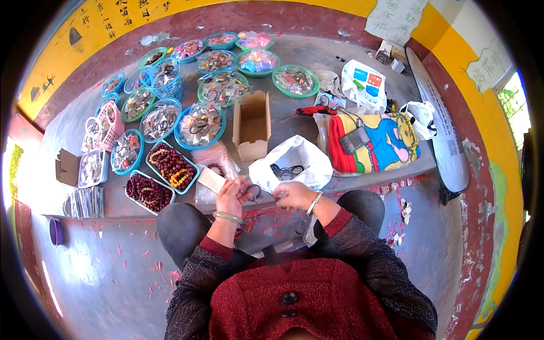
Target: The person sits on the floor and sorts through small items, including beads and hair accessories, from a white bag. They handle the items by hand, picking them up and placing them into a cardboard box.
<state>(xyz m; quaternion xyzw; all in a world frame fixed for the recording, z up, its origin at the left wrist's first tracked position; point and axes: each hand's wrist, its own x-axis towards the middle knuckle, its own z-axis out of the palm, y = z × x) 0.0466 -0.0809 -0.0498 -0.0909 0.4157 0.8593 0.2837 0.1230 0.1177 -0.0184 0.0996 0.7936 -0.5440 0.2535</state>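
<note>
My left hand (231,197) is closed, with a dark loop like a hair tie (254,191) at its fingertips. A small white card or packet (212,180) shows beside its thumb; whether the hand touches it I cannot tell. My right hand (297,196) is curled, its fingertips pinched a little to the right of the loop. What lies in that pinch is too small to make out. Just beyond both hands sits an open white plastic bag (263,171) with black hair ties (287,171) inside. Clear plastic sleeves (218,158) lie beyond my left hand.
Two trays of beaded bracelets (173,164) (148,191) stand left of my hands. An open cardboard box (252,126) is behind the bag. Several baskets of packed goods (201,126) fill the left and back. A colourful folded cloth (379,141) with a dark phone-like object lies right.
</note>
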